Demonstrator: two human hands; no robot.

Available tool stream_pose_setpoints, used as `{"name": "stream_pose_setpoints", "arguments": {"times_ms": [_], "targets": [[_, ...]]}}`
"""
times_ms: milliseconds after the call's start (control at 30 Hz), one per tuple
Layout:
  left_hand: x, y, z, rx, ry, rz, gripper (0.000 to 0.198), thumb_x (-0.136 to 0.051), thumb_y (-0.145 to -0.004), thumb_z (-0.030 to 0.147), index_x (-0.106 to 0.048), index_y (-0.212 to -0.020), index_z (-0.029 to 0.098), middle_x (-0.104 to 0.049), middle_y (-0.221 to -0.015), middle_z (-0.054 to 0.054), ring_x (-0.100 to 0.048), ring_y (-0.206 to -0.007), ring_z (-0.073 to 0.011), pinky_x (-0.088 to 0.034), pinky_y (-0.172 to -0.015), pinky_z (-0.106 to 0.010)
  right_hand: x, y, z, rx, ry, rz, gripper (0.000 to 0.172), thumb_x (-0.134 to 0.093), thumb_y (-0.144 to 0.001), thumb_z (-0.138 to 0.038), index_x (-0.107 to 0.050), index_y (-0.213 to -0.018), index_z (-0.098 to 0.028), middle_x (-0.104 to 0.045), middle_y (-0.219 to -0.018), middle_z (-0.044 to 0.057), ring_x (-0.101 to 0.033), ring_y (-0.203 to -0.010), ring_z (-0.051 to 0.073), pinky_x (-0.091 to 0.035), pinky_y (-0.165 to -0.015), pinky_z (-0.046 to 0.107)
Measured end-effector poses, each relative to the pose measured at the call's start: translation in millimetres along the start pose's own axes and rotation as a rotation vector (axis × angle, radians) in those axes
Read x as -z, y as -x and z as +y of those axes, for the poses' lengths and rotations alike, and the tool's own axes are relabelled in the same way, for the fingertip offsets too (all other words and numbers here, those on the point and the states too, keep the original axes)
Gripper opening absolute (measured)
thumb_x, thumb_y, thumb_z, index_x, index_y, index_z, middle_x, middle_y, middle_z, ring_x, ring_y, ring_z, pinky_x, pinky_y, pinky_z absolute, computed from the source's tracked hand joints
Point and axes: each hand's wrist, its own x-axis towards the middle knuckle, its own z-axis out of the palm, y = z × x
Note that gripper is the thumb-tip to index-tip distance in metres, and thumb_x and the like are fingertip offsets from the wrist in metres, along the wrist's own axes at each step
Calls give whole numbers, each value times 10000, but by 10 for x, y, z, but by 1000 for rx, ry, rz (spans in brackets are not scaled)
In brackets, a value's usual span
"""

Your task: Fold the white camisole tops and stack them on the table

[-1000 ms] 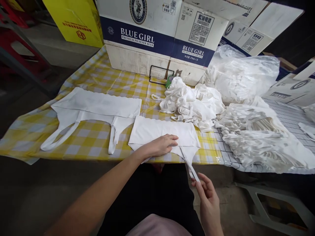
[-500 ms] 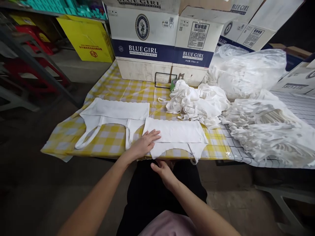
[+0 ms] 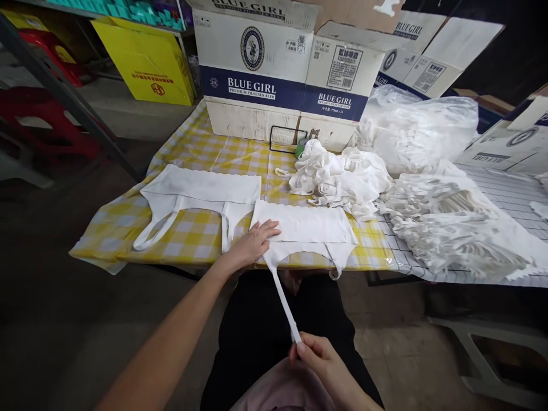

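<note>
A white strappy camisole top (image 3: 306, 225) lies flat at the table's near edge, its straps toward me. My left hand (image 3: 253, 241) rests flat on its left side, fingers stretched out. One shoulder strap (image 3: 285, 302) runs taut over the edge toward my body, and my right hand (image 3: 314, 354) pinches its end above my lap. The top's other strap hangs a little over the edge on the right. A second white top (image 3: 205, 185) lies spread to the left, with its two straps also pointing toward me.
A crumpled heap of white tops (image 3: 338, 174) sits behind on the yellow checked tablecloth (image 3: 180, 154). Stacked white garments (image 3: 454, 222) and a clear plastic bag (image 3: 422, 125) lie to the right. Beer cartons (image 3: 257, 85) stand at the back, with a black wire frame (image 3: 287, 138) before them.
My right hand has taken hold of the left strap and drawn it toward my body until taut. My left hand stays on the top.
</note>
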Motion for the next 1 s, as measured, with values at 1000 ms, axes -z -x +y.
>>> {"name": "stream_pose_setpoints", "arguments": {"times_ms": [1000], "targets": [[-141,305,536,71,349,329,285,-372,-892,284,-594,-1050,200,-612,-1097,-51,-512,-1104,-204,-350,-991,-352,339,19,-1110,368,415,72,355,-387,-913,-396,-498,-646,-190,-462,-681,9,-434,-662,146,-338,-625,253]]}}
